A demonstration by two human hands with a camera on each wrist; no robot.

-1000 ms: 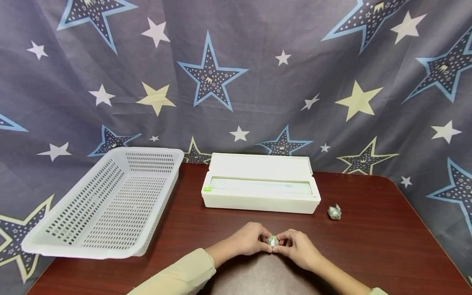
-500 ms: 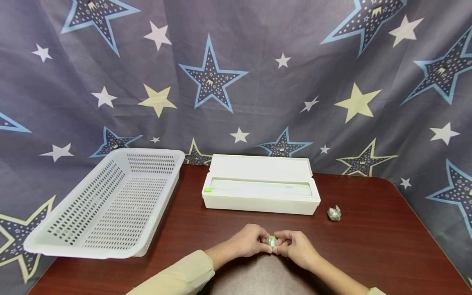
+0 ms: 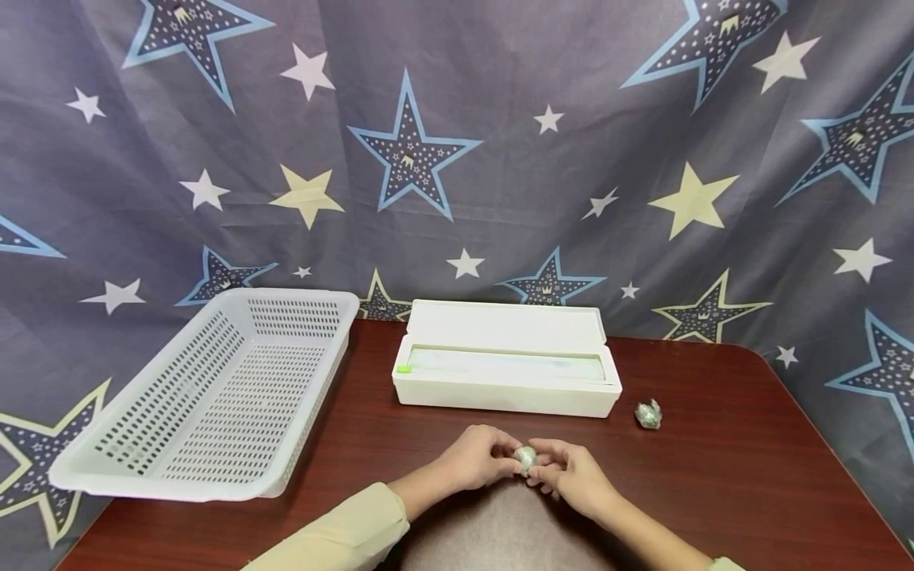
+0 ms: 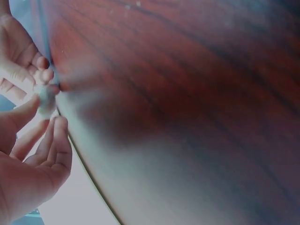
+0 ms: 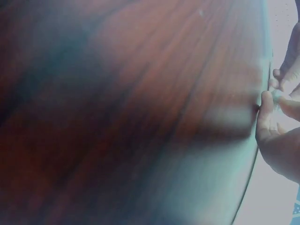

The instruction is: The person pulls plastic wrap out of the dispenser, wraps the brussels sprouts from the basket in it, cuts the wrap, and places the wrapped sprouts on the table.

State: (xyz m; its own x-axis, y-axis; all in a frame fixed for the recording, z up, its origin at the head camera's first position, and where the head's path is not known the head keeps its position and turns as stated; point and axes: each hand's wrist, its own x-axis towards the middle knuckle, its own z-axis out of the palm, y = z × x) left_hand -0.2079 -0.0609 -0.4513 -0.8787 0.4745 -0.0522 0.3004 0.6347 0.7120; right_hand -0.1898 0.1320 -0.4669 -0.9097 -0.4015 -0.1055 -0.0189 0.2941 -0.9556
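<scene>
Between the fingertips of both hands is a small, round, pale green thing (image 3: 526,457) in shiny clear wrap. My left hand (image 3: 474,457) pinches it from the left, thumb on the near side. From the right, my right hand (image 3: 580,480) holds it with thumb and fingers. In the left wrist view the wrapped ball (image 4: 46,101) appears pale and blurred between the fingers of the two hands. The right wrist view shows only a sliver of the ball (image 5: 276,96) behind the fingers. A similar wrapped ball (image 3: 648,414) lies on the table to the right.
Behind the hands stands a long white cling film box (image 3: 507,396), its lid raised and a green slider at its left end. A white perforated basket (image 3: 282,468) occupies the left of the dark red table (image 3: 750,476). A star-patterned curtain (image 3: 500,182) hangs behind.
The wrapped ball has shifted slightly away from the body and turned in the fingers. The right fingers have changed their hold on it. The other ball, box and basket stay put.
</scene>
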